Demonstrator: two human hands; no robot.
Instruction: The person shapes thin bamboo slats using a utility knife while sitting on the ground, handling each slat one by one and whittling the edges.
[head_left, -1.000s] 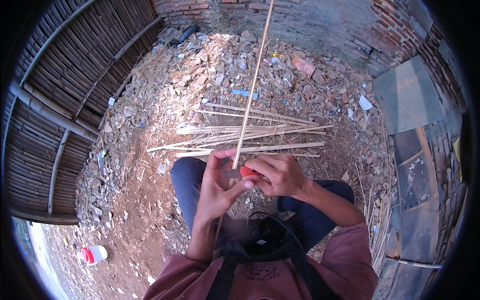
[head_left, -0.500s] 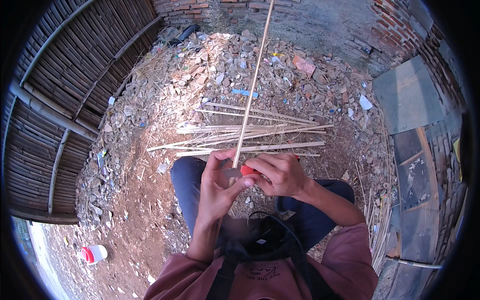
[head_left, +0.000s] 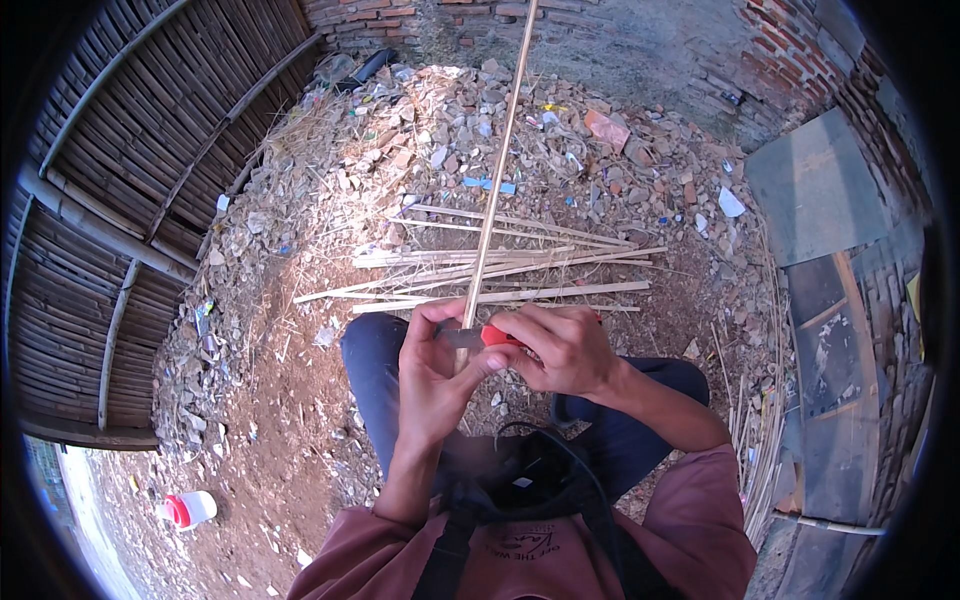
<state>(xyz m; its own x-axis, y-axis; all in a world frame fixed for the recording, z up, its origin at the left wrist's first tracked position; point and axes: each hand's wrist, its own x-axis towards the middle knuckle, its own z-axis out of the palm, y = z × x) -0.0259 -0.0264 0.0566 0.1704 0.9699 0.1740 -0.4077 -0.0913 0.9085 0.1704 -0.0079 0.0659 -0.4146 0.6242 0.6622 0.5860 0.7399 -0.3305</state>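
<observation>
Strip (head_left: 495,200) of pale wood, possibly split bamboo, stands in front of the person's chest, its upper length slanting out over the ground (head_left: 290,400) toward the far wall (head_left: 620,60). Left hand (head_left: 428,362): fingers curled round the strip's lower part, thumb reaching across to meet the other hand. Right hand (head_left: 560,345): closed firmly on a red-handled knife (head_left: 494,336), its blade crossing the strip just beside the left fingers. The grip appears chosen to steady the strip against the edge, the touching hands bracing each other; whether the blade bites cannot be told. Loose strips (head_left: 590,290) lie roughly crosswise on the ground beyond the knees, presumably for easy reach. Rubble (head_left: 460,150) covers the ground's far edge, up to the wall.

Containers: one noted, a pale, translucent tub (head_left: 201,506) with a red band, lying near the ground's near left corner, well apart from the strips. Contents cannot be determined.
</observation>
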